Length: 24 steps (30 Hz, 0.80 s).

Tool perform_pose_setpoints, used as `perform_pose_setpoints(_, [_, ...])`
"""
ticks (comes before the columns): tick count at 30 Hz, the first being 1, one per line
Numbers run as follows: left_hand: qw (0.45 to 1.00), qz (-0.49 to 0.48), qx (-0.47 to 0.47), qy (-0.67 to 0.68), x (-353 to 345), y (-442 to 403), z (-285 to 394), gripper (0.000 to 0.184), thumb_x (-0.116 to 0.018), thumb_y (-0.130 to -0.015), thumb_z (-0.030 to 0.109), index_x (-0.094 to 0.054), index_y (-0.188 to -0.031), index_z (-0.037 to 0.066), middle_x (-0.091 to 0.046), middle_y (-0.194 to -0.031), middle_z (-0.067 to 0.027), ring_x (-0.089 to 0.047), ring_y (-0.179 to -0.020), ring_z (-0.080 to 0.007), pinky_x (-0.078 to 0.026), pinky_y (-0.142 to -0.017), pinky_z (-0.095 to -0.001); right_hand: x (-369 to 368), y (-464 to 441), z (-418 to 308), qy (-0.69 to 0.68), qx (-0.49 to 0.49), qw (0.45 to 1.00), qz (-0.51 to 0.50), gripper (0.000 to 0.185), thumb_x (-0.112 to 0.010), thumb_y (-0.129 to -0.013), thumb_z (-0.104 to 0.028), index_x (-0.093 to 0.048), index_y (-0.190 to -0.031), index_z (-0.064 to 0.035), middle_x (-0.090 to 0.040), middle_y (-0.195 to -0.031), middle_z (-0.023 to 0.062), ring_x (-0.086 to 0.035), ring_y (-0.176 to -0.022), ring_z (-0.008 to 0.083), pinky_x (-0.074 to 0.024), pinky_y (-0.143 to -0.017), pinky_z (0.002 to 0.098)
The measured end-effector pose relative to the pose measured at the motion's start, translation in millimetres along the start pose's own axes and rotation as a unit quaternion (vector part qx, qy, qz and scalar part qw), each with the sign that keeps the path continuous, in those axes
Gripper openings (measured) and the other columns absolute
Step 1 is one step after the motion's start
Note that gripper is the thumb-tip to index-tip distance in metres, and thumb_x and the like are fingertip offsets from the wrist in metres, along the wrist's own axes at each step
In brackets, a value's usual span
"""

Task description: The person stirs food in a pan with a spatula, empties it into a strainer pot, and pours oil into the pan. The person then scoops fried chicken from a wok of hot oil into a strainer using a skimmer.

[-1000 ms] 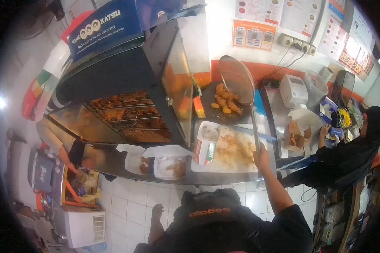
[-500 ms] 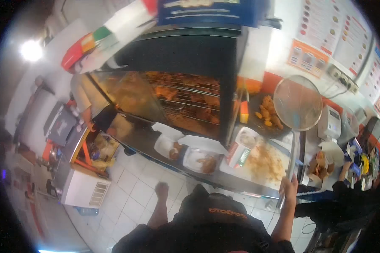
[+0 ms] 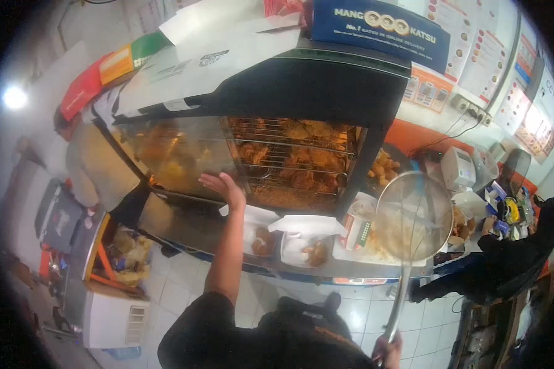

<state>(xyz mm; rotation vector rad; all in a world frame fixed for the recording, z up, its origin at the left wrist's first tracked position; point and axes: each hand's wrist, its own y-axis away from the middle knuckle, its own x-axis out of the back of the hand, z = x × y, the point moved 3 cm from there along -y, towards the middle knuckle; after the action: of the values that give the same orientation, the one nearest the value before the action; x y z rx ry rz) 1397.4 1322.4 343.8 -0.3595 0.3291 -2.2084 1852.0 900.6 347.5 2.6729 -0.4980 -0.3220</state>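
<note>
Our right hand point(image 3: 388, 350) is wrapped around the strainer point(image 3: 412, 230), fingers curled on its handle point(image 3: 400, 301). Strainer's mesh end is in front of us, lined up with the right part of the counter point(image 3: 277, 270); board point(image 3: 343, 251) shows through it. We can't tell its height, or whether it touches anything below.

Our left hand point(image 3: 228, 189) is raised with fingers straight, nothing in its grasp. It's by the glass pane point(image 3: 178, 157) on the cabinet point(image 3: 326, 80); contact can't be told from this angle. Pane covers the left half of the cabinet front. In the right half we see racks with browned chicken point(image 3: 308, 157).

On the counter below: two white boxes, lids up, left box point(image 3: 248, 230) and right box point(image 3: 292, 243), side by side, each with a fried piece. Red-and-white carton point(image 3: 354, 230) stands just right of them. Pan point(image 3: 406, 162) with fried bits sits behind the strainer, partly hidden by the cabinet.

Co-worker point(image 3: 517, 255) in black works at our far right; another person point(image 3: 98, 163) in a tan top stands at far left.
</note>
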Motion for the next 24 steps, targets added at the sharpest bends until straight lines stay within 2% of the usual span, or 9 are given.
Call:
perform_pose_setpoints(3, [1.0, 0.018, -0.009, 0.002, -4.5, 2.8, 0.3, 0.085, -0.016, -0.083, 0.062, 0.012, -0.133, 0.0, 0.02, -0.138, -0.0213, 0.02, -0.127, -0.0339, 0.009, -0.102, -0.0478, -18.6, 53.3, 25.9, 0.025, -0.045, 0.998, 0.038, 0.046, -0.059, -0.077, -0.023, -0.044, -0.115, -0.0026, -0.045, -0.067, -0.0014, -0.042, -0.052, 0.0067, -0.0338, -0.044, 0.0197])
perform_pose_setpoints(7, [1.0, -0.009, 0.007, 0.006, -17.2, 27.4, 18.3, 0.088, -0.014, -0.081, 0.065, 0.016, -0.131, -0.001, 0.025, -0.136, -0.0199, 0.023, -0.127, -0.0333, 0.011, -0.101, -0.0473, -73.9, 108.7, -14.8, 0.094, -0.078, 0.987, 0.106, 0.039, -0.055, -0.078, -0.02, -0.049, -0.115, -0.0072, -0.05, -0.088, 0.0062, -0.046, -0.075, 0.0128, -0.0391, -0.065, 0.0239])
perform_pose_setpoints(11, [0.997, -0.071, 0.006, -0.003, -37.5, 65.2, 35.4, 0.096, -0.015, -0.077, 0.07, 0.019, -0.13, -0.002, 0.028, -0.133, -0.0238, 0.026, -0.124, -0.0369, 0.012, -0.099, -0.0515, -49.4, 114.6, 51.4, 0.049, -0.033, 0.992, 0.109, 0.038, -0.059, -0.068, -0.007, -0.049, -0.104, 0.0007, -0.052, -0.064, 0.0028, -0.049, -0.051, 0.0098, -0.039, -0.046, 0.0216])
perform_pose_setpoints(12, [0.994, -0.109, 0.016, -0.006, -42.0, 77.0, 39.5, 0.099, -0.018, -0.077, 0.071, 0.02, -0.129, -0.004, 0.029, -0.132, -0.0253, 0.027, -0.123, -0.0384, 0.013, -0.098, -0.0531, -48.8, 120.8, 53.6, 0.05, -0.022, 0.993, 0.108, 0.038, -0.062, -0.066, -0.005, -0.052, -0.102, 0.0005, -0.054, -0.071, 0.0021, -0.05, -0.063, 0.0089, -0.0388, -0.056, 0.0217])
perform_pose_setpoints(19, [0.956, -0.292, -0.004, -0.021, -37.6, 134.8, 62.3, 0.095, -0.028, -0.08, 0.066, 0.019, -0.131, 0.0, 0.031, -0.132, -0.0223, 0.029, -0.123, -0.0369, 0.01, -0.1, -0.0517, -54.5, 169.7, 70.9, 0.014, -0.052, 0.988, 0.143, 0.036, -0.061, -0.067, -0.005, -0.051, -0.101, 0.0001, -0.052, -0.07, 0.0026, -0.05, -0.062, 0.0101, -0.0392, -0.056, 0.0221])
perform_pose_setpoints(21, [0.898, -0.431, -0.067, 0.052, -7.4, 145.4, 76.3, 0.082, -0.037, -0.085, 0.053, 0.006, -0.135, 0.004, 0.028, -0.136, -0.0174, 0.024, -0.126, -0.0308, 0.006, -0.103, -0.0454, -41.8, 179.6, 81.7, 0.029, -0.057, 0.991, 0.122, 0.036, -0.061, -0.067, -0.005, -0.05, -0.102, -0.0003, -0.052, -0.069, 0.003, -0.05, -0.06, 0.0106, -0.0392, -0.054, 0.0222])
perform_pose_setpoints(22, [0.886, -0.442, -0.128, 0.056, 12.1, 148.6, 73.4, 0.063, -0.046, -0.087, 0.033, -0.017, -0.135, 0.006, -0.001, -0.142, -0.0171, -0.003, -0.132, -0.0265, -0.01, -0.105, -0.0392, -34.3, 185.2, 86.9, 0.035, -0.053, 0.991, 0.116, 0.036, -0.061, -0.067, -0.005, -0.05, -0.102, -0.0003, -0.052, -0.069, 0.003, -0.05, -0.06, 0.0106, -0.0392, -0.054, 0.0222])
perform_pose_setpoints(23, [0.891, -0.432, -0.127, 0.058, 38.2, 152.4, 62.7, 0.063, -0.046, -0.087, 0.033, -0.017, -0.135, 0.006, -0.001, -0.142, -0.0171, -0.003, -0.132, -0.0265, -0.01, -0.105, -0.0392, -25.6, 190.6, 92.8, 0.048, -0.061, 0.992, 0.102, 0.036, -0.06, -0.068, -0.005, -0.05, -0.103, -0.0005, -0.052, -0.069, 0.0028, -0.049, -0.059, 0.0107, -0.0392, -0.053, 0.0226])
perform_pose_setpoints(24, [0.853, -0.503, -0.044, 0.128, 64.7, 162.7, 47.7, 0.057, -0.048, -0.087, 0.027, -0.025, -0.133, 0.004, -0.018, -0.138, -0.0157, -0.017, -0.128, -0.0245, -0.018, -0.103, -0.0365, -16.6, 195.4, 97.1, 0.062, -0.069, 0.992, 0.087, 0.037, -0.06, -0.068, -0.004, -0.05, -0.103, -0.0008, -0.052, -0.068, 0.0027, -0.049, -0.058, 0.0108, -0.0392, -0.052, 0.0229])
